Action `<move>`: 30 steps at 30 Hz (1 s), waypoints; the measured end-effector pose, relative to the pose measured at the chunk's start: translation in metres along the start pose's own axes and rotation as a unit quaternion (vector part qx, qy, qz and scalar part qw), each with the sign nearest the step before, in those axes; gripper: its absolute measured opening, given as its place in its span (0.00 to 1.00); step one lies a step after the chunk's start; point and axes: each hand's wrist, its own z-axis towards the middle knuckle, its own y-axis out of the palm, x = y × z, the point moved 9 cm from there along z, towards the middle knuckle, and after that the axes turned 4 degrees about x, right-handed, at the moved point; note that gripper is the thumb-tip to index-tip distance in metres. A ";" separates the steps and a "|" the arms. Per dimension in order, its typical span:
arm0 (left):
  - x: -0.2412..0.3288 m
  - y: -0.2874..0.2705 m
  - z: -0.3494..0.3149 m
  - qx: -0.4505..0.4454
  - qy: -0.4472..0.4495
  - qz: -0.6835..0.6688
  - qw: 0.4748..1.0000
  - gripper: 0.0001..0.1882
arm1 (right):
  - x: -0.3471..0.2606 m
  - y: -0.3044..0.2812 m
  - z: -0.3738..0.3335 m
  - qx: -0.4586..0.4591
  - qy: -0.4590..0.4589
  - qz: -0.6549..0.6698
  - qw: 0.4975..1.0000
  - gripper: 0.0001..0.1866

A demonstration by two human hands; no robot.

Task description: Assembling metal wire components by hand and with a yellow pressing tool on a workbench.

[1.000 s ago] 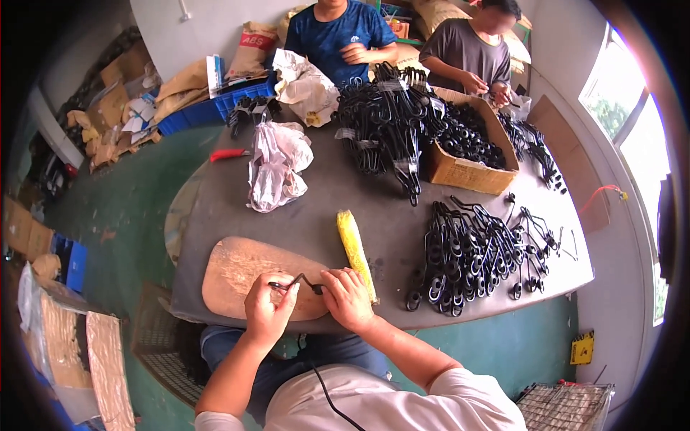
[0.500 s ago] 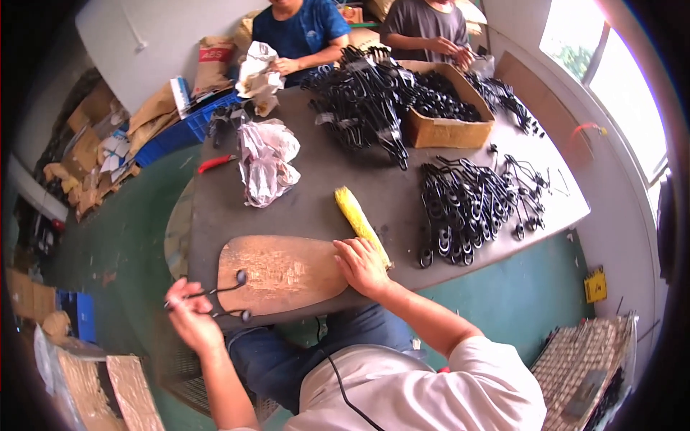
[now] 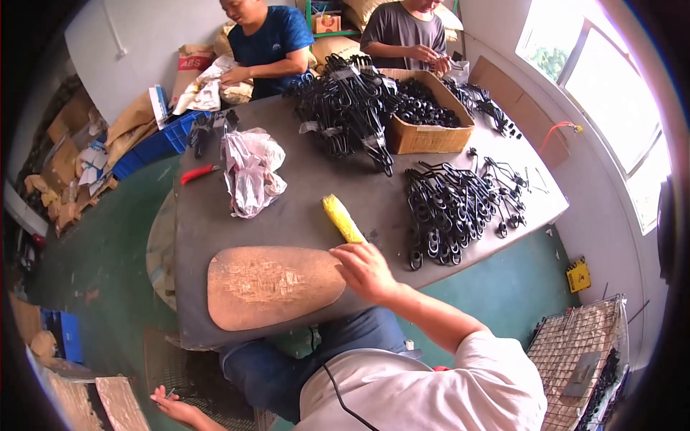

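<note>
My right hand (image 3: 368,274) is closed round the near end of a yellow stick (image 3: 342,219), whose far end sticks out past my fingers. That hand is at the right edge of a worn brown board (image 3: 277,286) with a scuffed, flaking middle, lying on the table's near side. Low at the left, off the table, is my left hand (image 3: 175,406), palm up with fingers curled. A small dark piece shows between its fingers; its kind is too small to tell. Several black wire hooks with rounded ends (image 3: 445,215) lie heaped to the right of the stick.
Behind lie a large bundle of black hooks (image 3: 341,108) and a cardboard box (image 3: 434,139) of small black parts. A crumpled pale bag (image 3: 251,172) and a red-handled tool (image 3: 199,174) are at the left. Two people work across the grey table (image 3: 302,172).
My left hand has swung from the board down and left, off the table. The black wire pieces it held no longer show. My right hand has closed over the yellow stick's near end.
</note>
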 end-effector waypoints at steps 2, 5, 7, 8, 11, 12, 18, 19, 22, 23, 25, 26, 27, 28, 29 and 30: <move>-0.016 -0.010 -0.005 -0.011 0.005 0.041 0.999 0.34 | 0.009 -0.032 0.013 0.044 -0.007 -0.047 0.998 0.21; -0.090 -0.010 0.009 -0.058 -0.020 0.118 0.991 0.35 | 0.057 -0.104 0.034 0.130 -0.018 -0.133 0.982 0.18; -0.164 0.008 0.018 -0.092 -0.071 0.138 0.984 0.33 | 0.109 -0.166 0.035 0.190 0.097 -0.214 0.953 0.15; -0.201 -0.014 0.027 -0.076 -0.073 0.137 0.985 0.33 | 0.149 -0.181 0.036 0.210 0.170 -0.204 0.941 0.16; -0.280 -0.024 0.038 -0.141 -0.251 0.159 0.944 0.33 | 0.258 -0.206 0.026 0.114 0.278 -0.357 0.885 0.23; -0.267 -0.011 0.044 -0.155 -0.217 0.170 0.949 0.33 | 0.291 -0.217 0.016 0.089 0.304 -0.374 0.872 0.26; -0.164 0.027 0.000 -0.167 -0.076 0.181 0.966 0.31 | 0.387 -0.246 -0.042 -0.131 0.387 -0.319 0.855 0.34; -0.152 0.023 0.014 -0.129 -0.073 0.143 0.979 0.29 | 0.390 -0.240 -0.038 -0.130 0.371 -0.306 0.867 0.34; -0.116 0.022 0.045 -0.019 -0.060 0.021 0.998 0.27 | 0.377 -0.235 -0.023 -0.117 0.334 -0.306 0.884 0.30; -0.101 0.033 0.046 -0.018 -0.061 0.021 0.998 0.27 | 0.367 -0.244 -0.025 -0.099 0.338 -0.315 0.881 0.29; -0.053 0.068 0.043 -0.063 0.007 -0.032 0.997 0.24 | 0.359 -0.277 -0.034 -0.010 0.305 -0.307 0.902 0.30; -0.035 0.076 0.042 -0.063 0.007 -0.033 0.997 0.24 | 0.351 -0.289 -0.037 0.030 0.311 -0.317 0.896 0.31; -0.011 0.088 0.037 -0.088 0.042 -0.049 0.994 0.23 | 0.342 -0.302 -0.044 0.069 0.316 -0.328 0.888 0.32; 0.013 0.092 0.032 -0.105 0.078 -0.061 0.990 0.21 | 0.324 -0.301 -0.040 0.083 0.322 -0.367 0.869 0.32; 0.031 0.096 0.027 -0.100 0.078 -0.059 0.990 0.21 | 0.300 -0.296 -0.031 0.084 0.302 -0.430 0.847 0.31; 0.052 0.114 0.015 -0.132 0.086 -0.074 0.985 0.21 | 0.293 -0.303 -0.034 0.104 0.289 -0.440 0.844 0.31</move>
